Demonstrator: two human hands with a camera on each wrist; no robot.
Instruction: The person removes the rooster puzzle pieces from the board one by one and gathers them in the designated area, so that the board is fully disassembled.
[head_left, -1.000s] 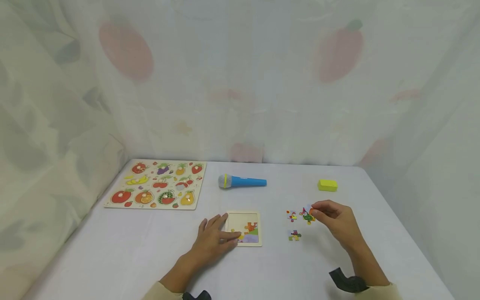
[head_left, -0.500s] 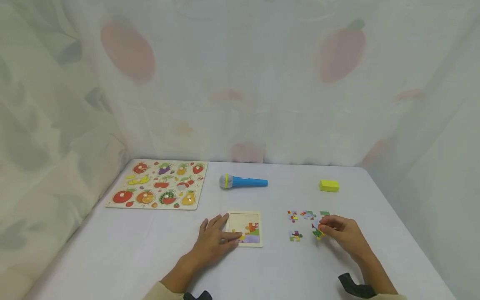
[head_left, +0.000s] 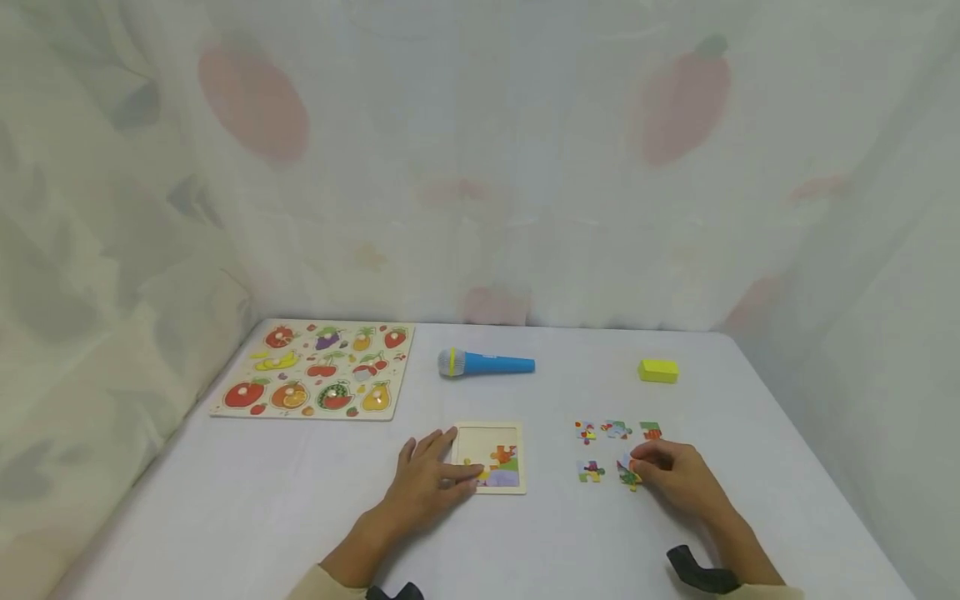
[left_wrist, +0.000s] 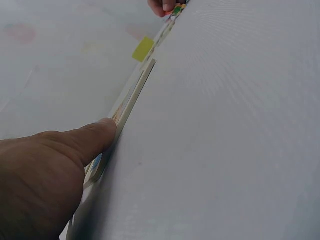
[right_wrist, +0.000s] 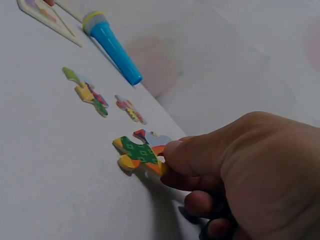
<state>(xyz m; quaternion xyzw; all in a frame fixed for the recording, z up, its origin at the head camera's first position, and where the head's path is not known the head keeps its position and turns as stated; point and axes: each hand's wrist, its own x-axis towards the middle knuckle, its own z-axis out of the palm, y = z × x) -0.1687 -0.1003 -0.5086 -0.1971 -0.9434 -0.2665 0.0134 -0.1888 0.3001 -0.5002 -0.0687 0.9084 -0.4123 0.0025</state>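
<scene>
My right hand (head_left: 678, 479) pinches a colourful puzzle piece (right_wrist: 142, 154) with a green patterned patch between thumb and fingertips, low over the white table. Close by lie several loose pieces: one with a yellow knob (head_left: 586, 431), a pale blue one (head_left: 617, 429), a red-and-green one (head_left: 651, 430) and a purple-and-green one (head_left: 591, 472). My left hand (head_left: 431, 479) rests with extended fingers on the left side of a small wooden puzzle tray (head_left: 487, 425). Inside the tray, joined pieces (head_left: 504, 467) fill the lower right; the thumb and fingers hide part of the lower left.
Behind the tray lies a blue toy microphone (head_left: 487, 363). A yellow block (head_left: 657, 372) sits at the back right. The large fruit peg board (head_left: 315, 371) occupies the back left of the table. Pale fabric (head_left: 480, 167) hangs behind the table.
My right hand has brought the held piece down toward the front, from among the back loose pieces to beside the purple-and-green one. The left hand and tray stay put.
</scene>
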